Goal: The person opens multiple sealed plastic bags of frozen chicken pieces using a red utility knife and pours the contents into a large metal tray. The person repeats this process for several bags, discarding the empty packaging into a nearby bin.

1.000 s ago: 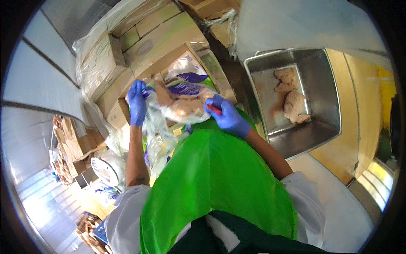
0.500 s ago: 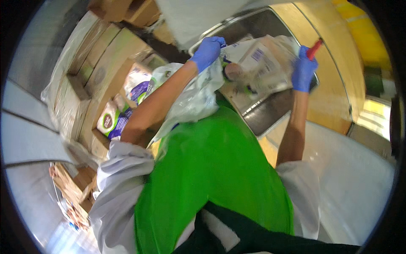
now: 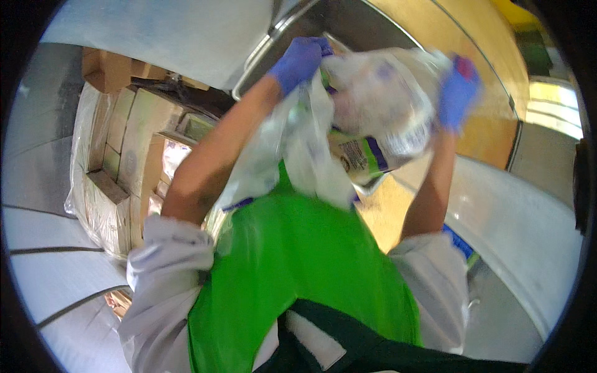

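Note:
My left hand (image 3: 300,61), in a blue glove, is closed on the gathered edge of a plastic bag (image 3: 292,133), whose loose clear-white film hangs over my green apron. Right of it is a printed plastic package (image 3: 382,102) with pinkish contents, white and purple, with a green and purple label near its lower edge. My right hand (image 3: 459,96), gloved and smeared by motion, is closed around a red-handled tool (image 3: 463,67); its working end is hidden. The package's right edge reaches close to this hand; whether they touch I cannot tell.
Behind the package is a deep metal pan (image 3: 348,22), on a yellowish board (image 3: 398,202). To the left stand cardboard boxes (image 3: 134,137) wrapped in film, with more packages inside. A pale metal surface (image 3: 516,211) lies to the right.
The package has swung up and nearer, hiding more of the metal pan. My right hand has moved slightly right, and its red handle shows less. The whole view has shifted.

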`<state>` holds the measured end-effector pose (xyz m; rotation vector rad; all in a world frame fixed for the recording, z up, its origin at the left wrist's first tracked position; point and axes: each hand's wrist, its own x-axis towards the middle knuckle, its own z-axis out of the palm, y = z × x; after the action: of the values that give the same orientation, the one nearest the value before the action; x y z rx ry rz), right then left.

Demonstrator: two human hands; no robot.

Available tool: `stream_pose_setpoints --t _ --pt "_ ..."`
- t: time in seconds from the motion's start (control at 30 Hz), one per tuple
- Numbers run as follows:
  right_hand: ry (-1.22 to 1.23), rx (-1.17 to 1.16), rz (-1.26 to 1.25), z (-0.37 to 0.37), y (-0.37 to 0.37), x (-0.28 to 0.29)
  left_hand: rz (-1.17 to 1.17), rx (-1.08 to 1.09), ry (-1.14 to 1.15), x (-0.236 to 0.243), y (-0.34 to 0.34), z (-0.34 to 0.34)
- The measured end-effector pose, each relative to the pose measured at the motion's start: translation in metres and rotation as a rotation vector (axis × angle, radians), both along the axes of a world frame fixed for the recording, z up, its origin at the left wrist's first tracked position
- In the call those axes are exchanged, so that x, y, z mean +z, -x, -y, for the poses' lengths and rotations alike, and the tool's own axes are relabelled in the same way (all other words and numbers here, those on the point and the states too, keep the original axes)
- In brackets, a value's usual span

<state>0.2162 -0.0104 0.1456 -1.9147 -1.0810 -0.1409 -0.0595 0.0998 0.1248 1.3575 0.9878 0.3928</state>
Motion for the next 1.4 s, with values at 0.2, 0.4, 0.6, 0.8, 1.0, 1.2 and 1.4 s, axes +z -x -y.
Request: stream_pose_setpoints --t 0.2,0.4,0.6,0.8,1.0,1.2,1.4 --pt "0.058 -0.065 -0.283 -0.004 0.022 -0.031 -0.284 -0.104 -0.833 -0.129 0.003 0.050" --pt "-0.060 -0.031 -0.497 0.009 0.038 -0.026 -0.115 0.141 -0.863 -0.127 -0.008 0.013" --pt "-0.121 0.171 -0.735 -0.003 0.077 0.067 0.321 0.372 0.011 -0.085 0.061 -0.012" --pt "0.004 0.199 -0.991 -0.001 0.113 0.120 0.228 0.116 0.176 -0.163 0.098 0.069" --pt "-0.331 0.511 -1.374 0.039 0.083 0.177 0.377 -0.175 0.429 -0.153 0.032 0.104" --pt "0.042 0.030 -0.112 0.036 -0.016 0.132 0.751 0.062 0.747 -0.062 -0.007 0.092" --pt "0.161 -0.082 -0.501 0.034 0.030 0.037 0.419 0.276 0.219 -0.121 -0.005 0.097"
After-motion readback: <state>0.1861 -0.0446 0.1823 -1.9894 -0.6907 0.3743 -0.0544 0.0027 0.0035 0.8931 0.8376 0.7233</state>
